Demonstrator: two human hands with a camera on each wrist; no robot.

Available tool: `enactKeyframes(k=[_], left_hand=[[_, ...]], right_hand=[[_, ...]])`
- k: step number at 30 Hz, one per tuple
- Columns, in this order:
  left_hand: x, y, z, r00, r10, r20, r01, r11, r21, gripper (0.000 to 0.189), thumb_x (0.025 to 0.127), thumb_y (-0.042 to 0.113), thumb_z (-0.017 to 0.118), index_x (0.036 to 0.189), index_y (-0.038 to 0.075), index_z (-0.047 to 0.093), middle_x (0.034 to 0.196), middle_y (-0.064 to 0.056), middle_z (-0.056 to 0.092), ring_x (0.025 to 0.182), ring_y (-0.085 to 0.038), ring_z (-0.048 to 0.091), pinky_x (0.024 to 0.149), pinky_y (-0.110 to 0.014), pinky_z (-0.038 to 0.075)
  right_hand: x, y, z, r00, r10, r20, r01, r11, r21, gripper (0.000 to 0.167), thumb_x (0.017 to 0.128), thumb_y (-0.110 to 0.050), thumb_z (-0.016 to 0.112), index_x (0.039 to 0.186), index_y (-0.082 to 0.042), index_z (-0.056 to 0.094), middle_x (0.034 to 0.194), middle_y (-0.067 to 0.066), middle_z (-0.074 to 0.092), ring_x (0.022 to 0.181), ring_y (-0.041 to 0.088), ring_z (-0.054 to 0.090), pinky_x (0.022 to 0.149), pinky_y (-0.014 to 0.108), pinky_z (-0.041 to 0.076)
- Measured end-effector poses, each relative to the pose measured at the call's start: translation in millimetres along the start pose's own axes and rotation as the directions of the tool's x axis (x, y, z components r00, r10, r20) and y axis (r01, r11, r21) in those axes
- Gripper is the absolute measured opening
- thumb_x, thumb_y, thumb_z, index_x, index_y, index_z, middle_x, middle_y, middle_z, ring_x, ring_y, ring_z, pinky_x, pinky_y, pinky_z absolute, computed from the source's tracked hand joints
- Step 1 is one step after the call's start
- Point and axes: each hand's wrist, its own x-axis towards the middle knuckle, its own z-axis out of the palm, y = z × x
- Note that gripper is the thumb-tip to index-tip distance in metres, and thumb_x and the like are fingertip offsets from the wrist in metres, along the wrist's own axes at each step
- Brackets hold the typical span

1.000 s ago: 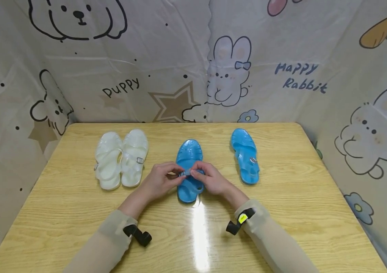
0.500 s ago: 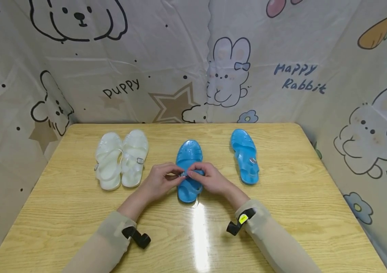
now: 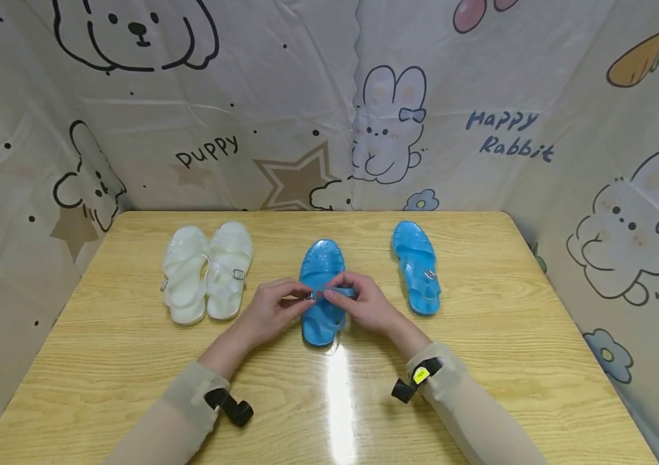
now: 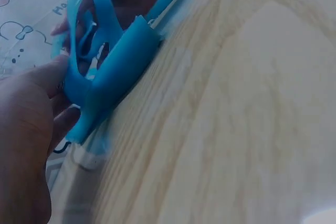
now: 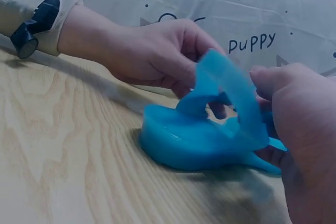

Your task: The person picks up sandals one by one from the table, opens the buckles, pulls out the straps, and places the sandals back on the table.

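A blue jelly sandal lies sole down on the table, toe pointing away from me. My left hand pinches the small metal buckle at the sandal's left side. The right hand holds the blue ankle strap between thumb and forefinger, close beside the buckle. Part of the strap shows past the right fingers. In the right wrist view the heel band stands up as a loop, between the two hands. Fingers cover much of the buckle.
A second blue sandal lies to the right, its buckle fastened or resting on its side strap. To the left stands a pair of white sandals. The wooden table ends at a printed cloth backdrop.
My right hand has shifted slightly to the right, and a length of strap now shows beyond its fingers. The left hand keeps its place at the buckle; the sandal stays put.
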Motion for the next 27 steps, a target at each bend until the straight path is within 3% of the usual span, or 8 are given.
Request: enactKeyframes(k=[4, 11, 16, 21, 27], left_hand=[[-3.9, -2.0, -3.2, 1.0, -0.009, -0.02, 0.01, 1.0, 0.028, 0.025, 0.096, 0.007, 0.079, 0.12, 0.0, 0.076, 0.117, -0.009, 0.076, 0.111, -0.023, 0.072, 0.085, -0.029, 0.062], [-9.9, -5.2, -5.9, 1.0, -0.016, -0.013, 0.016, 0.999, -0.041, 0.044, 0.088, -0.001, 0.083, 0.13, -0.005, 0.071, 0.128, -0.019, 0.072, 0.112, -0.031, 0.073, 0.084, -0.031, 0.062], [-13.4, -5.7, -8.2, 0.996, -0.091, 0.004, 0.091, 0.993, -0.079, 0.05, 0.085, -0.003, 0.085, 0.133, -0.005, 0.07, 0.132, -0.02, 0.07, 0.115, -0.034, 0.072, 0.085, -0.031, 0.061], [-14.6, -3.0, -9.8, 0.984, -0.172, 0.049, 0.176, 0.981, -0.081, 0.055, 0.085, 0.002, 0.087, 0.136, -0.003, 0.068, 0.134, -0.019, 0.068, 0.113, -0.032, 0.072, 0.085, -0.03, 0.061], [-14.3, 0.0, -8.8, 0.976, -0.188, 0.107, 0.189, 0.982, 0.0, 0.059, 0.088, 0.005, 0.086, 0.142, -0.002, 0.063, 0.138, -0.019, 0.065, 0.116, -0.028, 0.071, 0.089, -0.028, 0.059]], right_hand=[[-1.0, -2.2, -5.2, 0.999, -0.035, -0.036, 0.035, 0.999, -0.001, 0.007, 0.106, -0.011, 0.067, 0.111, -0.007, 0.071, 0.12, 0.007, 0.074, 0.118, 0.025, 0.066, 0.104, 0.047, 0.053], [-5.3, -4.3, -14.1, 0.997, -0.051, -0.064, 0.052, 0.999, 0.012, 0.017, 0.106, -0.003, 0.064, 0.122, 0.0, 0.069, 0.124, 0.022, 0.07, 0.115, 0.031, 0.07, 0.099, 0.037, 0.057], [-9.8, -6.3, -17.9, 0.99, -0.042, -0.135, 0.046, 0.999, 0.025, 0.015, 0.106, -0.004, 0.063, 0.117, 0.001, 0.072, 0.116, 0.017, 0.075, 0.11, 0.031, 0.073, 0.096, 0.037, 0.059], [-14.2, -8.8, -23.0, 0.973, -0.032, -0.229, 0.024, 0.999, -0.038, 0.011, 0.102, -0.005, 0.071, 0.11, -0.002, 0.078, 0.107, 0.008, 0.078, 0.101, 0.024, 0.075, 0.088, 0.034, 0.062], [-18.3, -10.5, -30.3, 0.964, -0.035, -0.265, 0.016, 0.997, -0.076, 0.008, 0.098, -0.006, 0.076, 0.105, -0.003, 0.08, 0.102, 0.009, 0.079, 0.094, 0.027, 0.076, 0.083, 0.035, 0.063]])
